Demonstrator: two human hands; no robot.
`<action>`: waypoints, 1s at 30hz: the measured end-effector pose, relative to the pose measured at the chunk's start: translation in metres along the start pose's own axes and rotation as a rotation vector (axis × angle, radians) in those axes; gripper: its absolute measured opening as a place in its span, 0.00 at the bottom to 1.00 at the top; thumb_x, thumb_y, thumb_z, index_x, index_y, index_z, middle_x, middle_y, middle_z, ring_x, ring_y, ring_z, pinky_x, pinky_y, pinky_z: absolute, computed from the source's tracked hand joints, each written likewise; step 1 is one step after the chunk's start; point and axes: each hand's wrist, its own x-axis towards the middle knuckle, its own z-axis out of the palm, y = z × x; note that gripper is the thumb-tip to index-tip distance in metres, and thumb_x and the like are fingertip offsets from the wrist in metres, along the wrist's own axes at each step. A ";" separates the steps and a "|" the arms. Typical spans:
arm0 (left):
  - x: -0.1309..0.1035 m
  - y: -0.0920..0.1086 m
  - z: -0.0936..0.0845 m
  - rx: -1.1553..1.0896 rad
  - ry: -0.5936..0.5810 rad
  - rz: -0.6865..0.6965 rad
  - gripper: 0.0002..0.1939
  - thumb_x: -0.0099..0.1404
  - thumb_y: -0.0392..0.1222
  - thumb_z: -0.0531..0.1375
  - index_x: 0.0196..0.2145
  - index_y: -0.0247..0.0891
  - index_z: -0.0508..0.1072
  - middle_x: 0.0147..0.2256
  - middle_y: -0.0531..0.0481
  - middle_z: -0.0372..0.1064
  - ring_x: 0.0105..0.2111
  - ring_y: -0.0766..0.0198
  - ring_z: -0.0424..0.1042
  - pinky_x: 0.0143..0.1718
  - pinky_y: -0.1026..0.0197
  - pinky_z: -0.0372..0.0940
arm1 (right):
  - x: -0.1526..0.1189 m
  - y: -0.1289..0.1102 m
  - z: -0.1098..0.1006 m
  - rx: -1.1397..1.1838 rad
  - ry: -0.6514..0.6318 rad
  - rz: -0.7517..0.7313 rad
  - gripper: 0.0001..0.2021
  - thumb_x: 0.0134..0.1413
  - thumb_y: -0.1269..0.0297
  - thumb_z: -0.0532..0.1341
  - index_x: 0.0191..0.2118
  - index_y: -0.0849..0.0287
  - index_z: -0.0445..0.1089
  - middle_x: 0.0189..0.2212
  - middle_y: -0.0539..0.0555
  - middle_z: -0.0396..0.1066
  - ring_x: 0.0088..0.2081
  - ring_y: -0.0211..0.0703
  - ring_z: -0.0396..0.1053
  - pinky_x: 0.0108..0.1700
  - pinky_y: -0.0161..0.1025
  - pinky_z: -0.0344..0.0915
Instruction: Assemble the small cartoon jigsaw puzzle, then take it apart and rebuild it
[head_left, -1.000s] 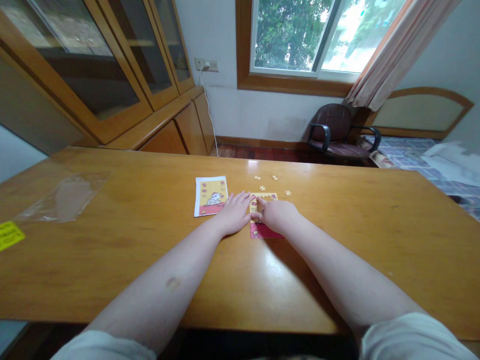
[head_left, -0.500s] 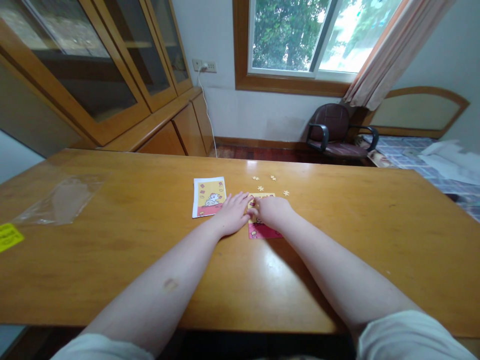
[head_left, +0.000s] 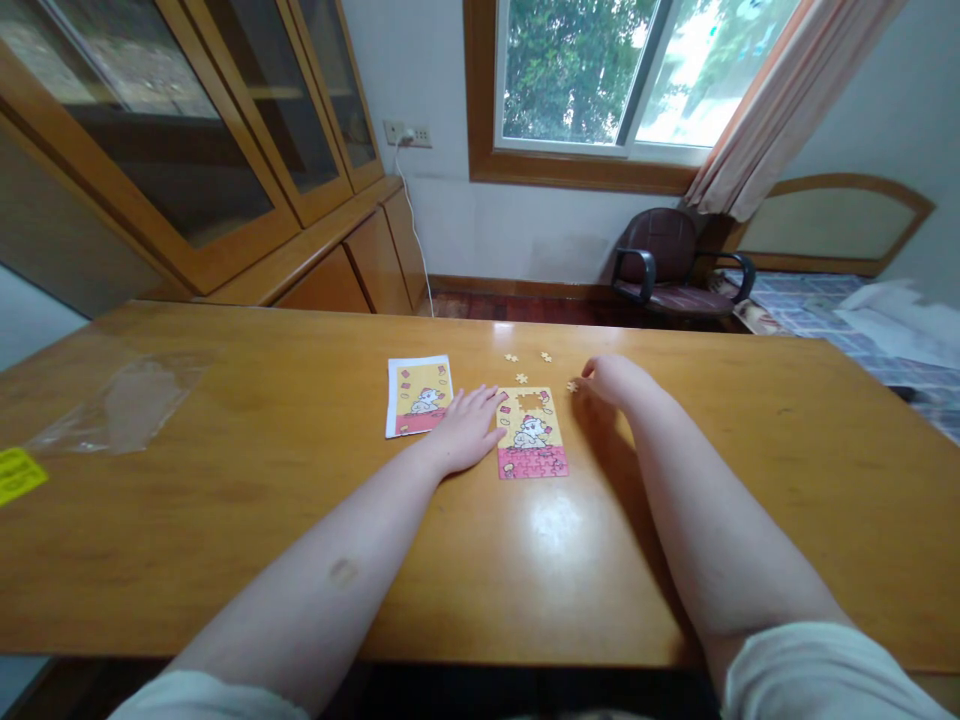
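Observation:
A nearly filled jigsaw puzzle (head_left: 531,462) lies on the table, yellow above and pink below, with a white cartoon animal. A gap near its top shows bare wood. My left hand (head_left: 470,432) rests flat with fingers spread, its fingertips at the puzzle's left edge. Under its left side sits a printed picture sheet (head_left: 417,384) with the same design, partly covered. To the right of the puzzle, my right hand (head_left: 613,380) hovers low with bent fingers slightly apart. Its fingertips are beside a loose puzzle piece (head_left: 572,386); whether they touch it I cannot tell.
Beyond the puzzle are more loose pieces: one puzzle piece (head_left: 521,379) close to its top edge, others farther back. A clear plastic bag (head_left: 139,400) and a yellow label (head_left: 21,475) lie at the left. An office chair (head_left: 664,260) stands behind the wooden table (head_left: 300,400).
My right hand has moved off the puzzle, rightward and away from me, to the loose piece on the right. The puzzle's gap is now uncovered. My left hand has stayed in place.

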 end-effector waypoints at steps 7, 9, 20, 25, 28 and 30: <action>0.001 -0.001 0.002 -0.005 0.004 0.006 0.30 0.68 0.49 0.48 0.65 0.38 0.51 0.67 0.43 0.45 0.67 0.52 0.43 0.66 0.44 0.37 | 0.009 0.006 0.009 0.070 0.087 -0.095 0.13 0.47 0.58 0.65 0.39 0.58 0.78 0.35 0.59 0.77 0.35 0.47 0.72 0.33 0.37 0.62; 0.001 -0.002 0.002 -0.010 0.006 0.008 0.30 0.68 0.50 0.48 0.65 0.38 0.51 0.67 0.44 0.45 0.67 0.53 0.43 0.66 0.44 0.37 | 0.010 0.001 0.013 0.079 0.077 -0.098 0.13 0.46 0.58 0.66 0.38 0.58 0.78 0.34 0.58 0.77 0.34 0.46 0.72 0.32 0.36 0.62; 0.002 -0.003 0.003 -0.008 0.009 0.006 0.31 0.68 0.50 0.48 0.65 0.38 0.51 0.67 0.44 0.44 0.67 0.52 0.42 0.66 0.43 0.37 | 0.000 -0.010 0.008 0.094 -0.054 -0.129 0.09 0.47 0.64 0.66 0.36 0.60 0.77 0.31 0.57 0.77 0.29 0.44 0.71 0.30 0.35 0.61; 0.002 -0.002 0.003 -0.008 0.010 0.005 0.30 0.68 0.50 0.48 0.65 0.39 0.52 0.67 0.44 0.45 0.67 0.52 0.42 0.66 0.43 0.38 | -0.007 -0.016 0.004 0.078 -0.070 -0.144 0.07 0.49 0.65 0.65 0.35 0.61 0.76 0.32 0.57 0.77 0.30 0.43 0.71 0.30 0.34 0.60; 0.002 -0.002 0.003 -0.006 0.014 0.006 0.30 0.68 0.50 0.48 0.65 0.39 0.52 0.67 0.45 0.45 0.67 0.52 0.42 0.66 0.43 0.38 | -0.007 -0.016 0.005 0.113 -0.067 -0.133 0.08 0.48 0.66 0.66 0.35 0.61 0.76 0.32 0.57 0.77 0.31 0.43 0.71 0.31 0.34 0.61; 0.002 -0.002 0.004 -0.006 0.016 0.005 0.30 0.68 0.50 0.48 0.65 0.39 0.52 0.67 0.45 0.45 0.67 0.52 0.42 0.66 0.43 0.38 | -0.005 -0.015 0.007 0.166 -0.079 -0.148 0.09 0.46 0.67 0.66 0.36 0.62 0.76 0.33 0.57 0.77 0.32 0.43 0.71 0.32 0.34 0.61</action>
